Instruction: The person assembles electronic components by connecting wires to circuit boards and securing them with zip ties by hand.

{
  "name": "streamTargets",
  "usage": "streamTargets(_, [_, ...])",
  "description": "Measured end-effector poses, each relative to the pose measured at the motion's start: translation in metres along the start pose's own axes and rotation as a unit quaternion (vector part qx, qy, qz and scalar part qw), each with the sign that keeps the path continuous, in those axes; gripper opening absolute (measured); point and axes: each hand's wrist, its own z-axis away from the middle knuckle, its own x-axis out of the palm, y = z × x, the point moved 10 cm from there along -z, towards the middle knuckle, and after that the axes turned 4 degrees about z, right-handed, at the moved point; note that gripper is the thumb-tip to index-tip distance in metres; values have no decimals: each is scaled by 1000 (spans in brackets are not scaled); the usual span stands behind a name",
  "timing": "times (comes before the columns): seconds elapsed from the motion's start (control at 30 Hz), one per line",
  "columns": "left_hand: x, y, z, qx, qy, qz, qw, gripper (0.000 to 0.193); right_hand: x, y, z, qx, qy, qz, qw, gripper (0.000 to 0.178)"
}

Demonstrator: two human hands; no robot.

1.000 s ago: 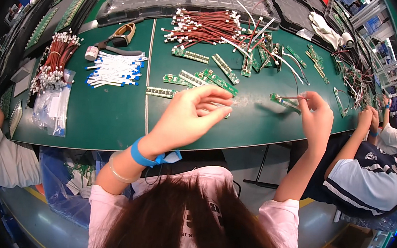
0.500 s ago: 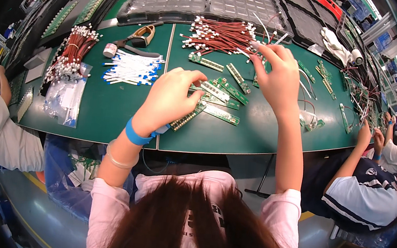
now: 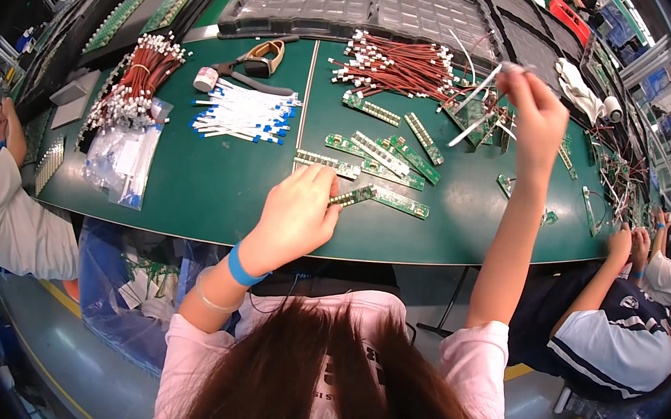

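Grip of the right hand [image 3: 536, 120]: closed in a pinch at the fingertips on a thin white wire lead [image 3: 476, 90], which slants down and to the left from the raised hand toward the cluttered far part of the dark green worktop [image 3: 217, 182]. What hangs at the lower end of the lead cannot be told.

Grip of the left hand [image 3: 296, 215]: fingers curled and pressed down on the near end of a narrow green circuit-board strip [image 3: 355, 194]. The strip lies flat near the front edge of the worktop. A blue band [image 3: 243, 267] circles the left wrist.

Adjacent items:
- Several more narrow green circuit-board strips [image 3: 381, 156] lie scattered just beyond the held strip, some touching each other.
- A bundle of red wires with white end connectors [image 3: 398, 60] lies at the far centre, just left of the right hand.
- A second bundle of red wires with white connectors [image 3: 134, 81] lies at the far left, above clear plastic bags [image 3: 118, 160].
- A pile of flat white cables with blue tips [image 3: 240, 113] lies between the two bundles.
- Black moulded trays [image 3: 371, 3] stand along the far edge.

Other persons sit at both ends of the worktop: one in a white sleeve [image 3: 8, 214] on the left, and one in a white and dark shirt [image 3: 621, 342] on the right.
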Motion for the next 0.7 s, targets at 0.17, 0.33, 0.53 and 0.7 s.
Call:
streamTargets(0.17, [8,-7,-3,-18,-42,29,999,15,-37,-26,17,-25,109,-348,931,23])
streamTargets(0.33, [7,13,-7,35,-10,-57,998,14,-11,-28,13,32,-30,-371,928,19])
streamTargets(0.53, [11,16,-13,49,-30,-59,997,15,-24,7,-26,70,-43,-540,838,18])
streamTargets(0.7, [17,33,-5,109,4,-113,988,17,-45,-44,-34,21,-112,-662,741,13])
